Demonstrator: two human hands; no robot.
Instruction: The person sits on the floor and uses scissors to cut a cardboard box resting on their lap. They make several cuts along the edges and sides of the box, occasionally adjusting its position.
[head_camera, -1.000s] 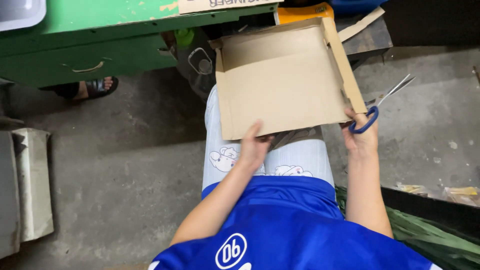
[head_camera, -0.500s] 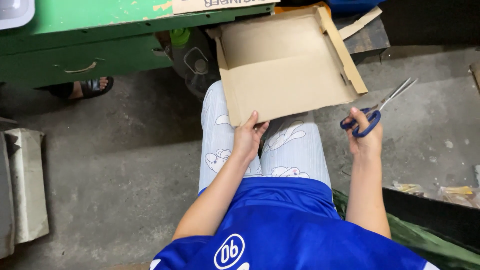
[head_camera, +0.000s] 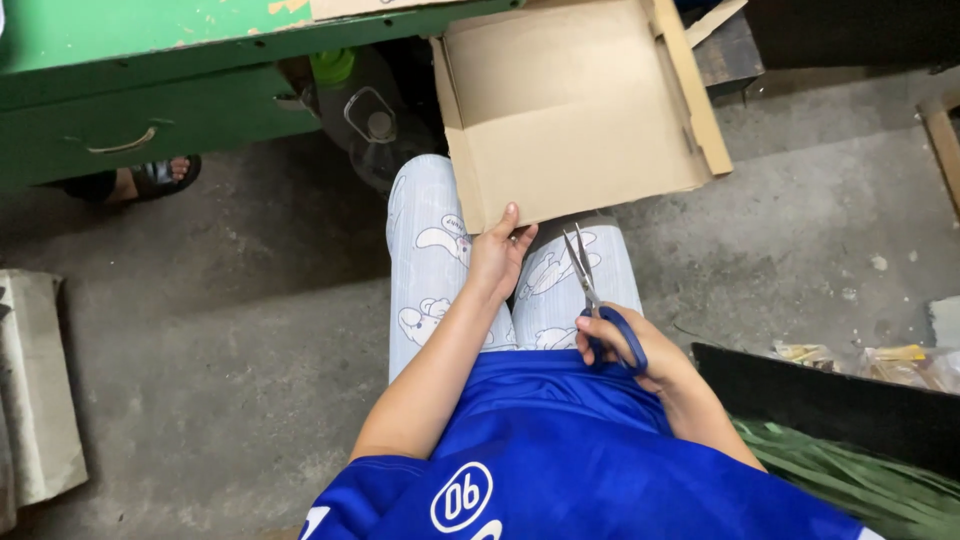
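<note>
Cardboard box (head_camera: 575, 110) rests on lap; left hand (head_camera: 497, 255) grip clamped on its near edge, right hand (head_camera: 625, 345) grip clamped on blue-handled scissors (head_camera: 598, 305), blades pointing twd box.

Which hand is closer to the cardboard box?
Left. The left hand grips the near edge of the box. The right hand holds scissors lower down, apart from it.

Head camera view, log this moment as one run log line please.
left hand: holds cardboard box edge | right hand: grips blue-handled scissors, blades toward box | box rests on lap
</note>
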